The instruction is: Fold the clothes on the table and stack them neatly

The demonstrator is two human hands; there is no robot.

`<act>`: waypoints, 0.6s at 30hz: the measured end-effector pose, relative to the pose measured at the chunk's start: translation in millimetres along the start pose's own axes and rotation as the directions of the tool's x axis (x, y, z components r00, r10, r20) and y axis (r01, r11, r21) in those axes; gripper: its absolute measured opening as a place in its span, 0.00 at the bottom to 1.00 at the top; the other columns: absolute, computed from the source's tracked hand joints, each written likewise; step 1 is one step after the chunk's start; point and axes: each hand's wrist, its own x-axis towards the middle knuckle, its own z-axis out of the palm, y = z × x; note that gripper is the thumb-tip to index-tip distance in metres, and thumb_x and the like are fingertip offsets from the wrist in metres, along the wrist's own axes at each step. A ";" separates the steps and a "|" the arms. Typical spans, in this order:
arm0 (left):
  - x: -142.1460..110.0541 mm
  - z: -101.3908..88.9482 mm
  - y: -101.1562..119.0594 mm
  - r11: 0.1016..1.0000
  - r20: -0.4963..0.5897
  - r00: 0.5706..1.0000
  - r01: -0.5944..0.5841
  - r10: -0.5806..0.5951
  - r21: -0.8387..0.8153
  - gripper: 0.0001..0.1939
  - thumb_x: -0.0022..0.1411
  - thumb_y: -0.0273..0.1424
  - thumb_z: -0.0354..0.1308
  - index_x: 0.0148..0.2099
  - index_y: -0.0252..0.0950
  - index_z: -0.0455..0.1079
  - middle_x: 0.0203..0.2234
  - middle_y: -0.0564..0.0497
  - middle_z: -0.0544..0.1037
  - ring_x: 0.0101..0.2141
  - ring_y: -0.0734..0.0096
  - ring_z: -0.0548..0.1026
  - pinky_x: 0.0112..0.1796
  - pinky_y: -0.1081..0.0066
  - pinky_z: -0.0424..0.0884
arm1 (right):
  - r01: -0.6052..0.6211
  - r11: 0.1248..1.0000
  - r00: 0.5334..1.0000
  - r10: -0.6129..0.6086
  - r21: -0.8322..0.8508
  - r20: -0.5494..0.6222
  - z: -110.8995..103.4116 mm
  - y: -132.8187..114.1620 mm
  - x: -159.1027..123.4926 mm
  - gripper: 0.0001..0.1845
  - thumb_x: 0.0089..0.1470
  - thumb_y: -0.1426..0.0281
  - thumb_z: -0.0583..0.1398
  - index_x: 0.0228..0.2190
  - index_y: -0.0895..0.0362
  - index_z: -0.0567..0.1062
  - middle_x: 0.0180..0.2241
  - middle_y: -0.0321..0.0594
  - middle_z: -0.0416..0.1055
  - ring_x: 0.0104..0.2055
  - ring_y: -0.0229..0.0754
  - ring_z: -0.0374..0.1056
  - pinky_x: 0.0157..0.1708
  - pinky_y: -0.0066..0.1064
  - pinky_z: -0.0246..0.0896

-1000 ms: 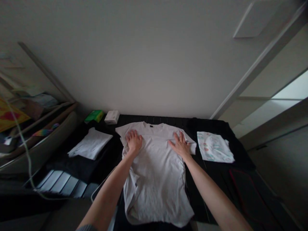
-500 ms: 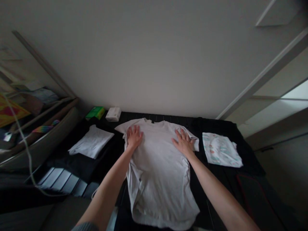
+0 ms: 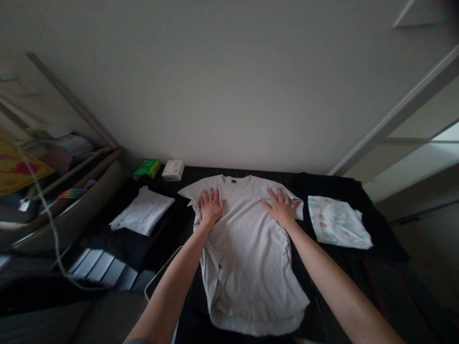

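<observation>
You have a black cloth-covered surface (image 3: 330, 184) spread as the work area, with a light grey short-sleeved crew-neck T-shirt (image 3: 247, 272) laid front-up and lengthwise at its centre, hem toward you. Your left hand (image 3: 211, 208) and right hand (image 3: 281, 208) rest flat on the chest, fingers spread, gripping nothing: the open palms seem placed to press the cotton smooth. To the left lies a folded white garment (image 3: 142, 211), to the right a folded white patterned cloth (image 3: 337, 222), both set clear of the shirt. Beyond sit a green packet (image 3: 146, 168) and a small white box (image 3: 173, 170). The dark neck label (image 3: 233, 181) is unreadable (too small, no brand legible).
</observation>
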 end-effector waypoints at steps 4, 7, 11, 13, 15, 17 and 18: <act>5.4 -7.8 -3.3 1.000 -0.012 1.000 0.021 -0.021 -0.023 0.30 0.68 0.44 0.39 0.68 0.39 0.51 0.67 0.47 0.51 0.66 0.49 0.46 0.63 0.48 0.38 | 0.035 0.999 0.999 -0.035 -0.026 0.004 1.5 8.7 -3.8 0.38 0.59 0.43 0.38 0.66 0.42 0.39 0.70 0.41 0.32 0.66 0.62 0.40 0.57 0.68 0.30; -1.6 -14.9 0.5 0.999 0.002 1.000 0.011 -0.011 -0.044 0.28 0.69 0.41 0.39 0.67 0.35 0.54 0.66 0.43 0.54 0.65 0.52 0.49 0.63 0.52 0.42 | 0.052 0.998 0.999 -0.052 -0.029 -0.008 -0.7 10.9 -6.5 0.37 0.60 0.44 0.37 0.66 0.42 0.40 0.69 0.40 0.34 0.66 0.60 0.41 0.58 0.66 0.31; -45.4 -26.0 13.3 0.975 0.037 0.980 -0.189 0.195 -0.116 0.25 0.67 0.31 0.43 0.64 0.32 0.58 0.64 0.41 0.58 0.65 0.60 0.53 0.63 0.56 0.47 | 0.026 0.999 0.999 -0.027 -0.026 -0.028 -5.1 6.4 -14.2 0.35 0.62 0.48 0.38 0.66 0.45 0.43 0.69 0.43 0.37 0.66 0.60 0.43 0.58 0.64 0.32; -79.0 -34.0 16.4 0.927 0.049 0.935 -0.339 0.350 -0.162 0.25 0.64 0.29 0.46 0.64 0.35 0.58 0.64 0.43 0.58 0.65 0.62 0.52 0.63 0.55 0.48 | 0.017 0.999 0.995 -0.021 -0.044 -0.100 -7.0 4.4 -22.6 0.33 0.63 0.52 0.40 0.66 0.48 0.48 0.68 0.46 0.42 0.66 0.61 0.44 0.59 0.62 0.31; -113.3 -44.5 13.8 0.851 0.064 0.862 -0.481 0.503 -0.209 0.25 0.63 0.28 0.49 0.63 0.39 0.59 0.64 0.45 0.60 0.65 0.62 0.53 0.62 0.54 0.49 | 0.039 0.996 0.981 -0.054 -0.081 -0.188 -8.8 5.4 -33.9 0.31 0.64 0.57 0.43 0.65 0.53 0.54 0.67 0.49 0.47 0.66 0.61 0.42 0.61 0.60 0.28; -144.1 -57.8 5.1 0.796 0.092 0.808 -0.543 0.582 -0.269 0.19 0.63 0.29 0.50 0.56 0.40 0.66 0.60 0.45 0.65 0.62 0.60 0.58 0.61 0.53 0.51 | 0.101 0.989 0.964 -0.124 -0.108 -0.235 -10.6 10.0 -48.4 0.29 0.63 0.62 0.46 0.63 0.57 0.58 0.66 0.50 0.50 0.67 0.59 0.40 0.62 0.57 0.28; -157.6 -65.2 -0.8 0.777 0.110 0.789 -0.552 0.604 -0.301 0.15 0.63 0.29 0.51 0.52 0.39 0.68 0.58 0.45 0.68 0.60 0.61 0.62 0.60 0.54 0.53 | 0.143 0.984 0.958 -0.165 -0.108 -0.236 -11.6 13.3 -57.3 0.29 0.62 0.63 0.47 0.62 0.59 0.60 0.65 0.51 0.51 0.67 0.58 0.40 0.62 0.55 0.30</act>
